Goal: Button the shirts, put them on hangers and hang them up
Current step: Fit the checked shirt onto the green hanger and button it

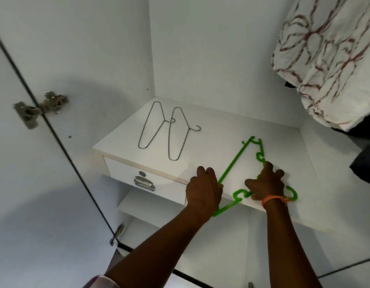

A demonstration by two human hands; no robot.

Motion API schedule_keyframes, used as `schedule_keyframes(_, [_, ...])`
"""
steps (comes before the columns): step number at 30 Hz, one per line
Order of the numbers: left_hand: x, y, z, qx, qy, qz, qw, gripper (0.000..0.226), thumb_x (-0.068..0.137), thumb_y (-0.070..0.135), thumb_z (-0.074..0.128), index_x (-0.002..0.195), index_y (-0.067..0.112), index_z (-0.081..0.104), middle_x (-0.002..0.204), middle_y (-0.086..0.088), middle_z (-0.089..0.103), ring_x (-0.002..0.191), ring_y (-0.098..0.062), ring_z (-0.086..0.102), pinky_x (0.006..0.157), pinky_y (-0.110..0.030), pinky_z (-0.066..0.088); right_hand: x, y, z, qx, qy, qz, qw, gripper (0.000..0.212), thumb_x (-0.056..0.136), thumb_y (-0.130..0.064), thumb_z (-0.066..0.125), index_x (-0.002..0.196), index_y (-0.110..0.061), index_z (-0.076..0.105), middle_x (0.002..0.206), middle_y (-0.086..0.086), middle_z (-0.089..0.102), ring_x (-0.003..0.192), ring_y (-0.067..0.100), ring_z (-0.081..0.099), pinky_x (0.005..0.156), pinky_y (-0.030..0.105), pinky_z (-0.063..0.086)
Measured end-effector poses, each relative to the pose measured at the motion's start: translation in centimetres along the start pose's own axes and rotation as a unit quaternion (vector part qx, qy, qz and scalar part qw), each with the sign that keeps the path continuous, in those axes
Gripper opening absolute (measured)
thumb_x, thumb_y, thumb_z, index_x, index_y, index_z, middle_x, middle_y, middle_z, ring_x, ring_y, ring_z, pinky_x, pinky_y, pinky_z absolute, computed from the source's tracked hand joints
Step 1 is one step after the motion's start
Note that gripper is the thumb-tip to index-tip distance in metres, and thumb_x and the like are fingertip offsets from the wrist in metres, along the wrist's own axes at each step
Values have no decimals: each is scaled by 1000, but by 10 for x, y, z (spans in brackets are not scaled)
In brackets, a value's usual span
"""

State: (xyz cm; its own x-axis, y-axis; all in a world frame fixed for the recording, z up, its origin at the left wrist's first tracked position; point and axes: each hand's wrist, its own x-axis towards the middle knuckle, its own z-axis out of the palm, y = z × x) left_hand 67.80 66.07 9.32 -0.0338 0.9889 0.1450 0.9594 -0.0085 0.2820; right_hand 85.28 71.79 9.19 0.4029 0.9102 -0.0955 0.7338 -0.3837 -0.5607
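A bright green plastic hanger (234, 163) lies on the white shelf top (211, 138) inside the wardrobe. My left hand (203, 190) grips its long bar near the front edge. My right hand (266, 183), with an orange band on the wrist, holds the hanger's neck close to the hook (293, 194). Two metal wire hangers (165, 132) lie side by side farther back on the left of the shelf. A white garment with a dark red pattern (329, 59) hangs at the upper right.
Under the shelf top sits a white drawer with a metal handle (143, 182), and lower shelves below it. The open wardrobe door with metal hinges (41, 108) stands at the left. Dark clothing (364, 159) hangs at the right edge.
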Motion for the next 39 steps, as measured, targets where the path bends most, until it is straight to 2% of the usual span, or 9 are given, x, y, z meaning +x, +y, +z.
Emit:
schedule_keyframes(5, [-50,-42,-10,-62,-80,35,994,24,104,20,37,119,4,45,109,-15,64,97,-34,65,73,-38,46,-54,-16,13,-20,-7,-18,1000,75,75,-17,71,139,-7,32,128,25,40,99,49,58,83,51,55])
schedule_keyframes(9, [-102,-96,-33,-105,-56,20,993,20,104,17,37,113,1,43,102,-20,64,89,-42,63,63,-40,39,-113,-24,36,106,49,-20,993,76,72,-37,65,137,-11,39,129,24,54,103,46,62,90,50,52])
schedule_keyframes(12, [-158,-143,-56,-69,-21,46,996,26,105,23,30,114,4,44,101,-17,63,83,-43,62,59,-39,35,-163,-30,60,121,28,-44,991,42,87,-32,60,118,-4,60,118,25,63,108,43,60,90,44,47])
schedule_keyframes(16, [-240,-222,-66,-11,70,23,997,26,97,40,31,95,17,44,68,0,63,43,-26,59,35,-30,37,-246,-53,103,179,37,-115,976,43,82,-39,48,87,-2,69,97,26,69,96,44,62,80,42,46])
schedule_keyframes(21, [-359,-299,-51,-2,-6,-125,992,27,102,36,37,115,15,48,107,-10,65,98,-37,62,75,-42,45,-364,-72,169,246,11,-277,929,38,92,-50,41,83,-16,55,71,11,65,72,38,63,69,48,49])
schedule_keyframes(27, [-482,-360,-29,-122,-41,-235,963,42,85,40,32,100,15,61,100,-14,69,95,-37,62,78,-42,48,-503,-79,225,252,-107,-477,835,9,98,-47,35,95,-39,38,82,19,65,73,40,65,68,40,46])
schedule_keyframes(31, [-546,-405,-16,-218,41,-377,899,7,81,19,57,78,25,59,76,-3,70,75,-25,67,66,-31,49,-566,-94,266,143,-125,-650,736,16,101,-31,40,105,-21,53,76,9,66,66,31,66,60,37,45])
schedule_keyframes(33, [-570,-423,-17,-238,91,-451,856,24,82,7,67,71,27,59,75,3,67,73,-17,67,65,-26,51,-598,-107,279,123,-156,-676,709,18,98,-31,44,107,-20,56,68,8,63,57,30,63,47,35,43])
schedule_keyframes(39, [-614,-468,-56,-247,191,-550,775,17,93,22,63,77,16,63,76,-4,66,74,-19,64,67,-33,48,-674,-152,317,125,-239,-709,652,25,103,-37,39,118,-20,51,58,1,57,47,19,56,41,29,38])
